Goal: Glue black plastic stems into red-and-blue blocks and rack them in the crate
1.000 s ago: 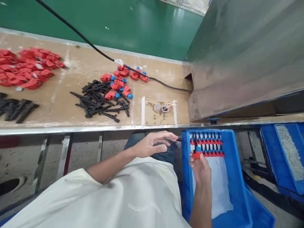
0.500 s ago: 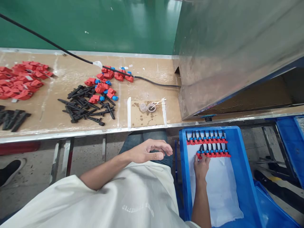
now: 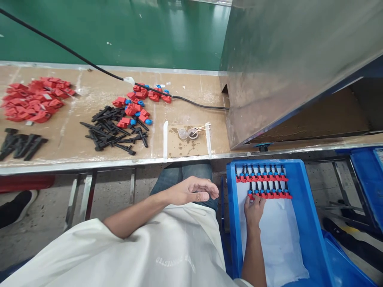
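Note:
My right hand (image 3: 254,207) reaches into the blue bin (image 3: 312,223), fingers closed on the red base of a small assembled part (image 3: 250,193) with a blue middle and black stem. That part stands at the left end of the second row of like parts (image 3: 273,193). Behind it runs another row (image 3: 263,177). Both rows sit on a white sheet (image 3: 278,235). My left hand (image 3: 199,190) hovers over my lap, palm turned inward, fingers loosely bent and apart, holding nothing.
On the cardboard-covered bench (image 3: 68,147) lie red pieces (image 3: 36,99), red-and-blue pieces (image 3: 134,109), black stems (image 3: 116,129) and more black pieces (image 3: 22,145). Small cups (image 3: 193,133) with cotton swabs sit between tape strips. A black cable (image 3: 197,104) runs to the metal housing (image 3: 269,71).
The part in my right hand has gone from leaning to nearly upright at the row's left end. My left hand has barely moved, and the view has shifted slightly.

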Demonstrator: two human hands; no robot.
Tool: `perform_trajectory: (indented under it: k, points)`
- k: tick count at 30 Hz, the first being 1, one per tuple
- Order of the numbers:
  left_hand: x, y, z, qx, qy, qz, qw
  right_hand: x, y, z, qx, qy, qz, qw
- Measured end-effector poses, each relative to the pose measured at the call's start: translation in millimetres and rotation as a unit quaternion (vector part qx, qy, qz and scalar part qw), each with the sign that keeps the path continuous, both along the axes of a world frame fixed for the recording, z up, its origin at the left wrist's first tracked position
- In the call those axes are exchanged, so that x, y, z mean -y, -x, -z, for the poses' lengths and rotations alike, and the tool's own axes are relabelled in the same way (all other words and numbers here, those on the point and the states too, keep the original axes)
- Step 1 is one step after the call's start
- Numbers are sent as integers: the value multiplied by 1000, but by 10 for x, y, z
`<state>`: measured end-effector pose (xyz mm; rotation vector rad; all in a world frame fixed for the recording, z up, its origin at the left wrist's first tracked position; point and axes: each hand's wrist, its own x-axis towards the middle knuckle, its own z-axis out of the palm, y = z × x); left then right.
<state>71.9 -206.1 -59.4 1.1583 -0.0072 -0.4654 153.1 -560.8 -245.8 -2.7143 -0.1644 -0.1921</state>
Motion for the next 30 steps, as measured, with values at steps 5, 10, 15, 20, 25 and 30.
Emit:
perform_trajectory:
  k: [5,10,15,20,25,30]
  points:
    - [-18,50,25,-24,4,-9,1000,-62,-32,-41,0,0,15,1000]
    - [-47,82,53,-37,12,-11,999,-124,40,-202,-4,-7,55,998]
    - [-120,110,70,-34,11,-22,999,-270,144,-600,16,-46,87,995]
    - [-247,196,-60,5,-8,-21,1000,-793,139,-1120,73,-97,26,992]
    - [-756,259,-118,70,-36,-64,995,-1673,55,-1532,82,-236,-99,963]
    - [-1448,306,-227,108,-180,-205,956,-2598,-49,-1972,124,-256,-343,895]
